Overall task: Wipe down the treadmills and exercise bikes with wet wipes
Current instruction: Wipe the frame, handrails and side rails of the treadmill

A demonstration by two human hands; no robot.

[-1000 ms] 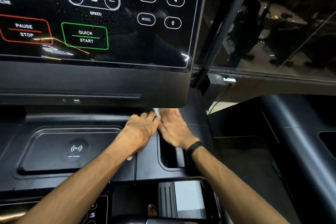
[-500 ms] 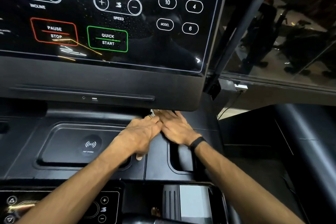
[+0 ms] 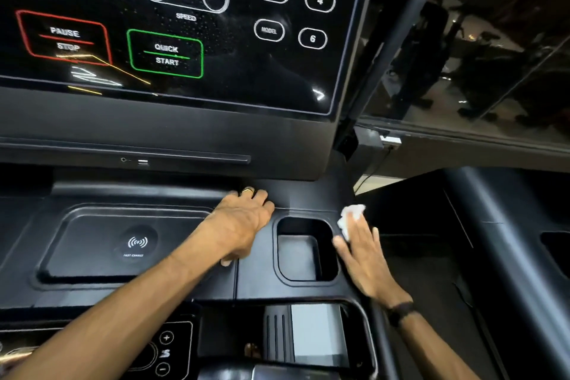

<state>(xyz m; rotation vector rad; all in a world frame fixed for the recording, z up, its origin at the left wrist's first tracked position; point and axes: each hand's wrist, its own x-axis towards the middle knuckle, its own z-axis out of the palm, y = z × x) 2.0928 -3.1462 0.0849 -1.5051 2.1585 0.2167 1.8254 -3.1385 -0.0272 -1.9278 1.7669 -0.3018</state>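
Nearest, the right hand (image 3: 365,259) lies flat with straight fingers on the treadmill (image 3: 253,281) deck, right of the cup holder (image 3: 303,251). The white wet wipe (image 3: 350,219) sits under its fingertips, bunched and sticking out past them toward the deck's right edge. Left of the cup holder, the left hand (image 3: 243,225) rests palm down, holding nothing, a ring on one finger. Beyond rises the control screen (image 3: 172,25).

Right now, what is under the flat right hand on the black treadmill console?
A crumpled white wet wipe lies under the right hand, pressed onto the black treadmill console. Only its far end shows beyond the fingertips; the rest is covered by the hand.
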